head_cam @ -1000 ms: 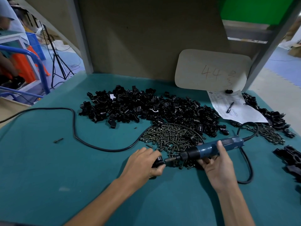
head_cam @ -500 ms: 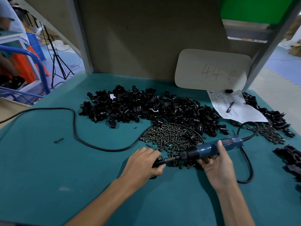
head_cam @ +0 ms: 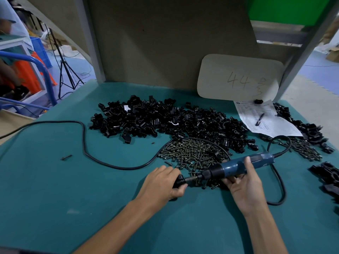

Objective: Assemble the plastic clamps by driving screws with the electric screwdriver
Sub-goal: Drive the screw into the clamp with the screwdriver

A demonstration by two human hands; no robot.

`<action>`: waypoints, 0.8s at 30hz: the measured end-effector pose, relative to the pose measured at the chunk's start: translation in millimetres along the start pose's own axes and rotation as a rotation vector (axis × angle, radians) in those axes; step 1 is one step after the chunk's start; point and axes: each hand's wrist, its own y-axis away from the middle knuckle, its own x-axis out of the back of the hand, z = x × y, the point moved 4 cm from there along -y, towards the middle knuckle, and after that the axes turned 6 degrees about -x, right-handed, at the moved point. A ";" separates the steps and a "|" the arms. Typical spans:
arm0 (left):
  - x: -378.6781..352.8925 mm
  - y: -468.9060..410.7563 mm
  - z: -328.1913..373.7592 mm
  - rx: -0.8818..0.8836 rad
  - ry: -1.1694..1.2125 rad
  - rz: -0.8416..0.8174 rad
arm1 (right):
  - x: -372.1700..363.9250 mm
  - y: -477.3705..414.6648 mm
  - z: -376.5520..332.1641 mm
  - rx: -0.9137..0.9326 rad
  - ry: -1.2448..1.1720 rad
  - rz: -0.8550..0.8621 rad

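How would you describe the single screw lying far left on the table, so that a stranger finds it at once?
Start at the green table and find the black cable that loops across its left half. Just left of that loop lies the screw. Unlike the screws in the pile, it is alone on the cloth, the only one on that side of the cable.

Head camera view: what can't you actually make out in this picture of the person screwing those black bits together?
- Head view: the clamp is mostly covered by the left hand; only a black corner shows.
- Head view: where the bit of the electric screwdriver meets it is too dark and small to tell.
- Head view: print on the paper sheet is too small to read.
- Head view: the black parts at far right are cut off by the frame edge.
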 end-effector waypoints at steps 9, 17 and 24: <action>-0.8 2.0 0.9 -0.019 0.025 0.006 | -1.1 1.6 0.5 0.001 0.012 0.003; 0.7 0.7 -6.9 0.136 0.355 -0.029 | -2.7 0.4 -6.1 0.081 -0.029 -0.014; 8.3 -1.8 -15.1 0.331 0.874 0.051 | -21.3 1.5 -3.2 0.088 -0.014 0.151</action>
